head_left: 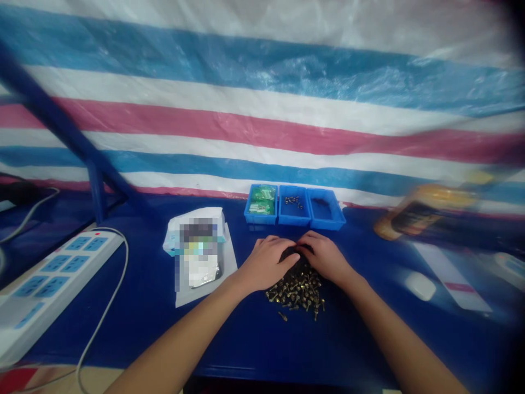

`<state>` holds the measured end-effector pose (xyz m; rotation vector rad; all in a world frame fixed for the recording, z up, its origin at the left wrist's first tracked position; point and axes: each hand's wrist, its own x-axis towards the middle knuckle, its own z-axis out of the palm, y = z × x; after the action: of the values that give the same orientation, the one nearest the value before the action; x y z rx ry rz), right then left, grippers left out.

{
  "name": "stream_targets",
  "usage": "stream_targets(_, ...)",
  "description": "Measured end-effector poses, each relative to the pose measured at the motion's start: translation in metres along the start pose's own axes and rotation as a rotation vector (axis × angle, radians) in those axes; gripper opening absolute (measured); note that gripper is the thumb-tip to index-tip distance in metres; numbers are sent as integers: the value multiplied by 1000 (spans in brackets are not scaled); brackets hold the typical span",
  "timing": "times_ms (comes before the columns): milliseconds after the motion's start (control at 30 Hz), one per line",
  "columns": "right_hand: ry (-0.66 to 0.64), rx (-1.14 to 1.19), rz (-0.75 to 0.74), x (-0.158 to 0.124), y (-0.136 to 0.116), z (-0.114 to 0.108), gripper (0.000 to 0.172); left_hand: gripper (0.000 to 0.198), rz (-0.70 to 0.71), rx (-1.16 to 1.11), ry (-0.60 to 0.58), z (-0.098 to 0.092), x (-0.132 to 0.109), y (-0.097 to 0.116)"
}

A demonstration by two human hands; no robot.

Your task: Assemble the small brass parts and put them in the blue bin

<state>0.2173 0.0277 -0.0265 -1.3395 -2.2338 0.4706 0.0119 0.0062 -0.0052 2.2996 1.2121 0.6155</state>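
Note:
A pile of small brass-coloured screws (298, 289) lies on the blue tabletop, with a few loose ones at its near edge. My left hand (267, 262) rests on the pile's far left side, palm down, its thumb held apart from the fingers. On the far right side, my right hand (327, 259) curves around the pile with its fingers apart. The fingertips of both hands nearly meet over a dark patch at the back, which is too shadowed to make out. Neither hand is lifting anything.
Three blue bins stand behind the hands: one with green packets (262, 200), one with several screws (293, 202), and a right bin (326, 210). Left are a white packet (172, 232) on paper and a power strip (61, 279); right, a blurred bottle (422, 210) and white case (420, 286).

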Motion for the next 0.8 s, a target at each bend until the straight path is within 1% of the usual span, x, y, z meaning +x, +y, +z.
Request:
stream_targets(67, 22, 38, -13, -1, 2, -2, 16, 32, -1, -14, 33, 0, 0, 0)
stream_targets(233, 126, 151, -33, -1, 1, -7, 25, 25, 5, -32, 146, -2, 2, 0)
stream_targets(300, 145, 226, -20, -2, -4, -9, 22, 22, 21, -29, 176, -3, 3, 1)
stream_targets(400, 119, 430, 75, -4, -14, -12, 13, 18, 56, -20, 211, -5, 2, 2)
stream_targets(500, 63, 682, 163, -6, -25, -16, 16, 17, 116, -17, 237, -6, 2, 2)
stream_targets(567, 43, 775, 171, -6, -30, -18, 19, 18, 170, -20, 246, -6, 1, 3)
stream_targets(667, 30, 789, 146, -6, -35, -20, 23, 15, 214, -28, 286, -5, 1, 3)
stream_targets(800, 18, 706, 136, -6, -37, -22, 31, 17, 172, -27, 313, -5, 1, 4)
